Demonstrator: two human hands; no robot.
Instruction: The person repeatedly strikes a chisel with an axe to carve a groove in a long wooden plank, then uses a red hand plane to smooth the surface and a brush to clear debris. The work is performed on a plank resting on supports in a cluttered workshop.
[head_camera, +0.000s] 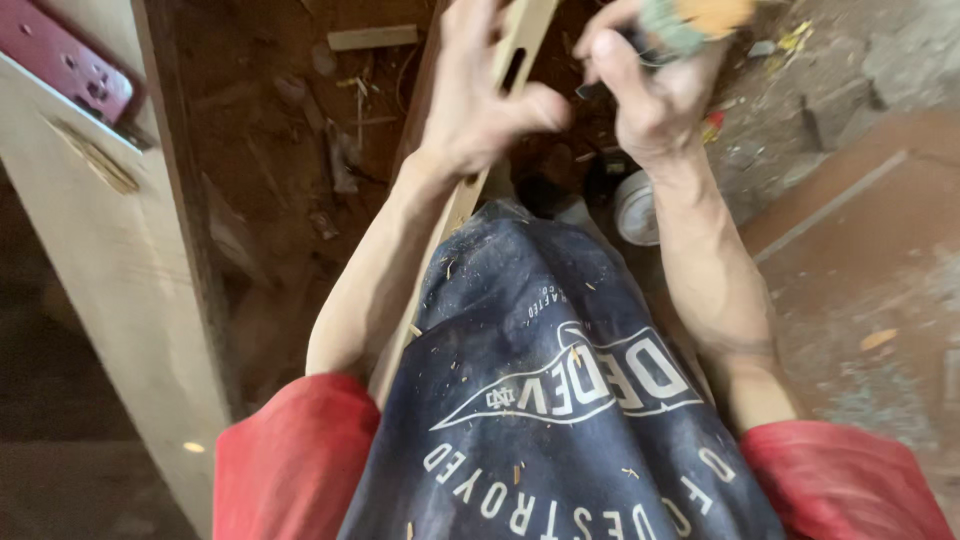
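I look down over my dark blue shirt with red sleeves. My left hand (480, 100) grips a long pale wooden strip (525, 45) with a narrow slot cut in it; the strip runs down between my arms towards my chest. My right hand (650, 90) is closed around a small tool with a green and orange end (690, 18), held beside the top of the strip. The picture is blurred, so the tool's kind is unclear.
A tall pale wooden panel (110, 260) with a brass hinge (95, 160) stands at left. Below lies a dusty reddish floor with wood scraps (372, 38). A white round container (635, 208) sits near my right forearm. A brown board (860, 200) lies at right.
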